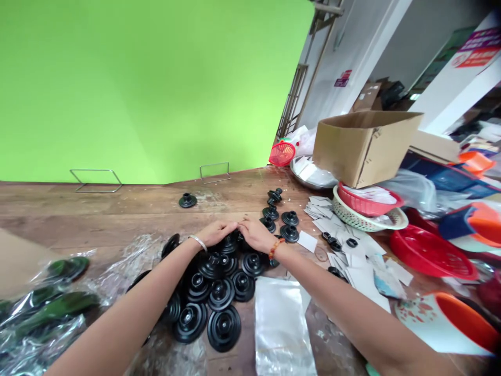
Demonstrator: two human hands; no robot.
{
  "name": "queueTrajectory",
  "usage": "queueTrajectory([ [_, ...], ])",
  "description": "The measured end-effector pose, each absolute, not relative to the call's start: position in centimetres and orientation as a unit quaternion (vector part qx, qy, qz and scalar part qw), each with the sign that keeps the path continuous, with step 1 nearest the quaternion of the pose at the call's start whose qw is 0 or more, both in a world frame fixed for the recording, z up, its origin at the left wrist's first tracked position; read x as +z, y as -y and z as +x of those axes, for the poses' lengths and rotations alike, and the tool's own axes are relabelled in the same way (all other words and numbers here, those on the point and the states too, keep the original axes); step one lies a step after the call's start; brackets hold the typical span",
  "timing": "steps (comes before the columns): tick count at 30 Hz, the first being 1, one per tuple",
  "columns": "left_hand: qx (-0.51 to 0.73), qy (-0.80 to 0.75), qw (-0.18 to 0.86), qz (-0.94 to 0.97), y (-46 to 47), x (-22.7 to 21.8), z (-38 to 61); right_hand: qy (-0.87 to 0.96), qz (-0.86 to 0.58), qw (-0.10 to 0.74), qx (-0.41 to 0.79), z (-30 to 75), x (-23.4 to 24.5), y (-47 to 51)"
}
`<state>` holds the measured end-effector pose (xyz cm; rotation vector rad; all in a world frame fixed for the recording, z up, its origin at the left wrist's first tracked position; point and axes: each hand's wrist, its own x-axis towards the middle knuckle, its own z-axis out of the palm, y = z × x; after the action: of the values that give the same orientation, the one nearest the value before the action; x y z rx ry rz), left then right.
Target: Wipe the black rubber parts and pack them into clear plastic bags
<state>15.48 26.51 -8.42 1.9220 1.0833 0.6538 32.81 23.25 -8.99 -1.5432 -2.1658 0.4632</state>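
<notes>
My left hand point(215, 233) and my right hand point(256, 236) meet at the far side of a heap of black round flanged discs point(224, 328). Their fingers are curled and the tips come together above the dark pieces. Whatever lies between the fingers is hidden by the hands. Most discs lie flat, with a raised hub in the middle. Close to my right hand stand a few more black hubbed discs point(289, 233). In front of the heap's right side lies a stack of clear plastic bags point(284, 326).
One black disc point(188, 200) sits alone near the green panel point(156, 94). White cards point(362, 271) are scattered at right, beside a cream basket point(368, 222), a red tray point(430, 250) and a cardboard box point(364, 149). Plastic-wrapped dark pieces point(47, 308) lie at left.
</notes>
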Motion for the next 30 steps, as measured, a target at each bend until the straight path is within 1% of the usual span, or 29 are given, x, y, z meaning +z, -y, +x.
queueTrajectory([
  [2,0.264,-0.417,0.394,0.776,-25.8,-6.6,15.2,0.780,-0.560,0.236,0.147,33.6,-8.1,-21.0],
  [4,0.276,-0.425,0.366,0.780,-25.1,-4.5,13.1,0.783,-0.546,0.272,0.120,33.8,-7.2,-17.8],
  [6,0.284,-0.457,0.328,0.776,-23.7,-3.0,9.7,0.808,-0.497,0.296,0.110,33.6,-6.7,-13.9],
  [7,0.268,-0.494,0.291,0.774,-22.7,-2.7,7.8,0.831,-0.459,0.292,0.115,33.3,-6.5,-11.9],
  [9,0.237,-0.573,0.247,0.745,-20.2,-3.0,4.2,0.883,-0.369,0.264,0.121,32.5,-6.6,-8.5],
  [11,0.216,-0.615,0.230,0.722,-17.3,-4.6,1.5,0.916,-0.299,0.243,0.114,31.5,-7.2,-6.2],
  [13,0.218,-0.633,0.205,0.714,-14.7,-6.5,-0.1,0.929,-0.272,0.231,0.099,30.6,-8.0,-5.2],
  [15,0.226,-0.654,0.212,0.690,-12.9,-8.0,-0.7,0.933,-0.277,0.217,0.077,29.9,-8.9,-5.2],
  [19,0.260,-0.719,0.236,0.600,-11.2,-9.1,0.9,0.930,-0.309,0.196,0.031,29.8,-10.1,-6.1],
  [23,0.313,-0.759,0.214,0.530,-10.9,-9.2,5.0,0.921,-0.334,0.195,0.038,30.8,-10.5,-6.4],
  [27,0.358,-0.748,0.213,0.517,-11.7,-10.3,10.3,0.909,-0.364,0.199,0.033,32.2,-10.1,-6.9],
  [30,0.390,-0.743,0.194,0.509,-12.1,-11.5,13.8,0.885,-0.408,0.220,0.044,33.6,-9.0,-7.1],
])
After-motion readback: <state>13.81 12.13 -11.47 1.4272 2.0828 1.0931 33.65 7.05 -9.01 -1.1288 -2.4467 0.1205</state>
